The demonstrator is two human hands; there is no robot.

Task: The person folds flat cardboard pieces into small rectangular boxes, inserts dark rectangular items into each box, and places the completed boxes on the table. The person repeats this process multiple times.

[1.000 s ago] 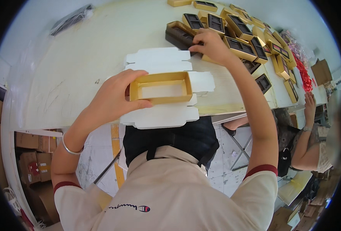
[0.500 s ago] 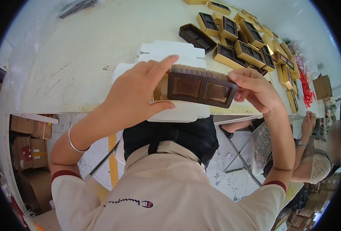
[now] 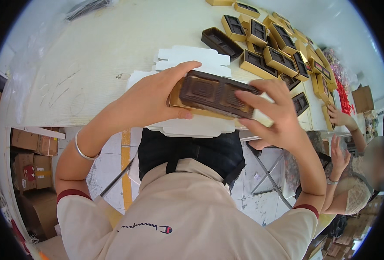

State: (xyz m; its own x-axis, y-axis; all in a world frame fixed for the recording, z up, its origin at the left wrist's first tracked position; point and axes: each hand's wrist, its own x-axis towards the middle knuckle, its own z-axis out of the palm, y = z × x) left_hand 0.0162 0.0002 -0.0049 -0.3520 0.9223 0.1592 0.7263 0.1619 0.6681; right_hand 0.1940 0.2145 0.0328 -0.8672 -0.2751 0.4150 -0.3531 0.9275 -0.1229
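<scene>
A pale work table (image 3: pixel 92 56) fills the upper part of the view; flat white die-cut cardboard blanks (image 3: pixel 187 58) lie on it; further right stands a group of gold boxes with dark inserts (image 3: pixel 270 47); one loose dark brown tray (image 3: pixel 221 42) lies near them; cardboard cartons (image 3: pixel 29 160) sit on the floor at the left; a co-worker's hand (image 3: pixel 337 116) rests at the table's right edge.

The single head-worn fisheye camera looks steeply down, very near, over the desk's (image 3: pixel 92 56) near edge, floor below; no second view.
</scene>
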